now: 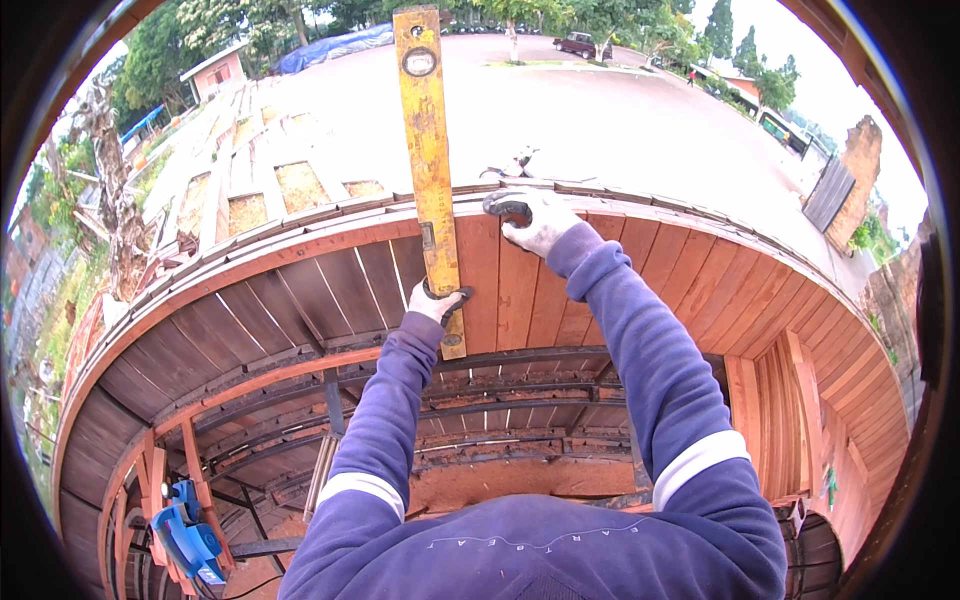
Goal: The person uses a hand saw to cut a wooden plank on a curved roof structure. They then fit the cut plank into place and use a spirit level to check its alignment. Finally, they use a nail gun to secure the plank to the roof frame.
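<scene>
A long, worn yellow spirit level [431,150] stands nearly upright against the curved row of wooden planks [515,285], its top end rising past the planks' far edge. My left hand [436,302], in a white and dark glove, is closed around its lower part. Just right of the level, my gloved right hand [538,220] is at the far rim of the planks. Its thumb and fingers are curved and apart, with a gap between them and nothing visible inside. Whether its fingertips touch the rim, I cannot tell.
Dark weathered boards [290,300] continue the curve leftward; newer reddish planks run right. Curved metal bars [500,398] cross below my arms. A blue power tool [188,535] hangs among timbers at lower left. Beyond the rim are a paved yard [640,115] and a parked car [582,45].
</scene>
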